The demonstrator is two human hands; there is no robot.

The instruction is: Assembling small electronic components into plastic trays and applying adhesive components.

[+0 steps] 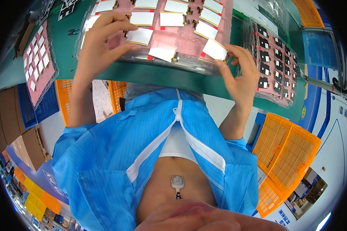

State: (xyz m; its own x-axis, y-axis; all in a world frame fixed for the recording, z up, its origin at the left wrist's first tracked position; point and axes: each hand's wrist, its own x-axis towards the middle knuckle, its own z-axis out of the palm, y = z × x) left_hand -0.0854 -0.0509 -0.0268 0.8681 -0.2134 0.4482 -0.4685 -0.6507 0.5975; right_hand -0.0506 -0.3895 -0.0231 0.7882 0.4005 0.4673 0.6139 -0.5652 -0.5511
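Observation:
My right hand (241,71) pinches a small white panel (215,49) at its right end, between thumb and fingers. The panel is tilted and has a red tab and a dark connector strip. My left hand (106,40) spans another white panel (139,36), index fingertip at its upper edge and thumb at its lower edge. Both panels are over a clear plastic tray with a pink liner (187,48), where several similar panels lie in rows. A loose-angled white panel (162,51) lies between my hands.
The green table (173,77) carries a second tray of black and white parts (273,65) on the right and a pink sheet of small white pieces (38,63) on the left. Dark tweezers (73,32) lie by the main tray. Orange crates (287,154) stand below right.

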